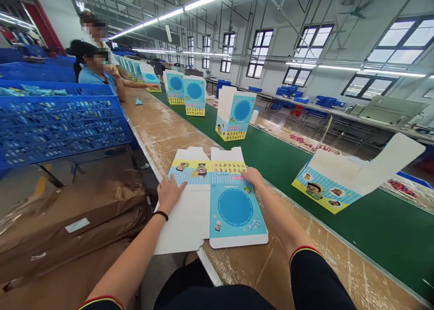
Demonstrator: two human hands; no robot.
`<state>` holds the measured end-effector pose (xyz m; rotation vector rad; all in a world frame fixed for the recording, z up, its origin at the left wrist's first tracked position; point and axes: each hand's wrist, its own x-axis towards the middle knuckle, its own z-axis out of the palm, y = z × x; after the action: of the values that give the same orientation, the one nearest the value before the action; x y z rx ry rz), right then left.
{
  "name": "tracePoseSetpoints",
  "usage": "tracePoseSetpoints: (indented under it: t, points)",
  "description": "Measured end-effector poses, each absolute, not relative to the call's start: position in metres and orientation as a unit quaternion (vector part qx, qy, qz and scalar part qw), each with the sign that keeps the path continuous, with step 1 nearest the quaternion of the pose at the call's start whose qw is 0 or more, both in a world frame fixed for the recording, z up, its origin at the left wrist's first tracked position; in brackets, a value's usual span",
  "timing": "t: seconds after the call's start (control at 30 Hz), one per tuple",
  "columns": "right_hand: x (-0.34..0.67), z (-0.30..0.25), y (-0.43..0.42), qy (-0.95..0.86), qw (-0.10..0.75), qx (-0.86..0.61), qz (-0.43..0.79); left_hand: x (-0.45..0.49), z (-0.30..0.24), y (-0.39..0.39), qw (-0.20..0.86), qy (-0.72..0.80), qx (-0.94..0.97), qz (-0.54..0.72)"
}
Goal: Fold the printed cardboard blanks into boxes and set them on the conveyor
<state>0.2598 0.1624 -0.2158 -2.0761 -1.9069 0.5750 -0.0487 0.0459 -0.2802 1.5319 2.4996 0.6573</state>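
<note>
A flat, unfolded cardboard box (233, 231) lies on the brown-covered worktable before me, printed blue and yellow with cartoon figures and a round blue patch. Its left part is plain white and reaches over the table's near edge. My left hand (169, 194) rests on the left side of the box, fingers spread over the printed strip. At the upper right edge, my right hand (253, 178) grips the same box; part of its fingers is hidden. Just beyond, an open-topped folded box (241, 115) stands on the green conveyor belt (271, 163).
On the right of the belt sits another box (318, 190) with a raised white flap. Several boxes stand farther along. At the left are a blue crate (61, 124) of small packets and brown-wrapped stacks (77, 237). Two people are at the far left; one's arm reaches toward the belt.
</note>
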Motion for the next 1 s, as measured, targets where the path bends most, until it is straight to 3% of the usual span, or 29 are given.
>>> tracePoseSetpoints:
  t: [0.13, 0.3, 0.5, 0.67, 0.83, 1.0]
  points:
    - [0.251, -0.212, 0.158, -0.624, 0.153, -0.738, 0.204, -0.042, -0.282, 0.047, 0.055, 0.828, 0.51, 0.227]
    - [0.246, -0.188, 0.15, -0.601, 0.243, -0.73, 0.215, -0.035, -0.277, 0.045, 0.078, 0.821, 0.501, 0.261]
    - [0.258, -0.14, 0.141, -0.624, 0.4, -0.622, 0.255, -0.036, -0.249, 0.051, 0.174, 0.783, 0.411, 0.433]
    - [0.285, -0.088, 0.112, -0.597, 0.664, -0.349, 0.285, -0.06, -0.174, 0.084, 0.16, 0.649, 0.367, 0.647]
    - [0.296, -0.039, 0.061, -0.594, 0.703, -0.29, 0.263, -0.069, -0.076, 0.113, 0.128, 0.444, 0.431, 0.775]
    - [0.303, -0.055, 0.03, -0.601, 0.728, -0.326, 0.042, -0.062, -0.018, 0.117, 0.106, 0.317, 0.413, 0.847]
